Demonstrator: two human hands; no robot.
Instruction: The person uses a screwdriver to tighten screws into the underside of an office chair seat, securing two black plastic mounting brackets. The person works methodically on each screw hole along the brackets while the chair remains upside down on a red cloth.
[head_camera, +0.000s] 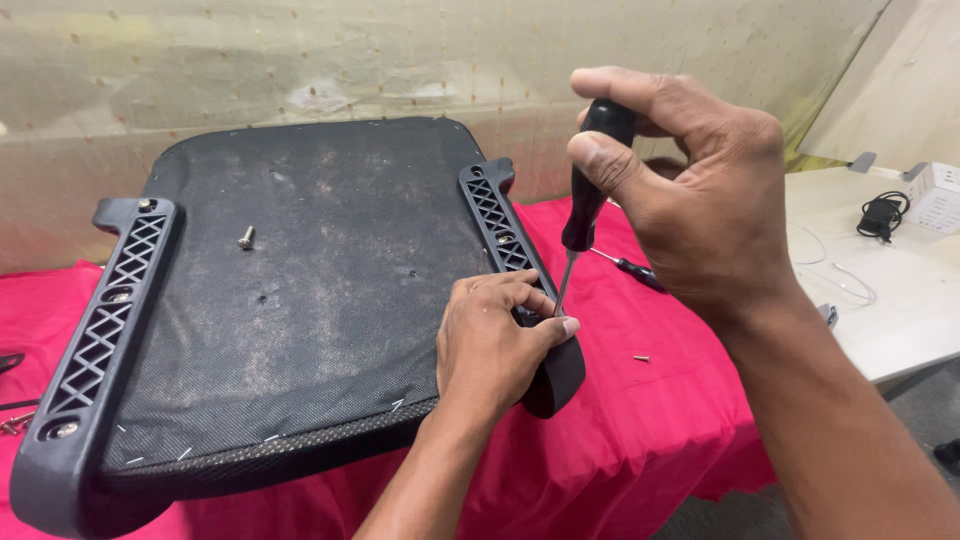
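Right hand (700, 190) gripped black-handled screwdriver (588, 200) upright, tip beside left hand (495, 345) clasping near end of seat's right bracket (500, 225).

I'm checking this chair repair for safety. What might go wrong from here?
The screwdriver tip comes down right beside the left hand fingers bracing the plastic rail, so a slip could jab them. The loose screw on the seat base and the small screw on the red cloth could roll away.
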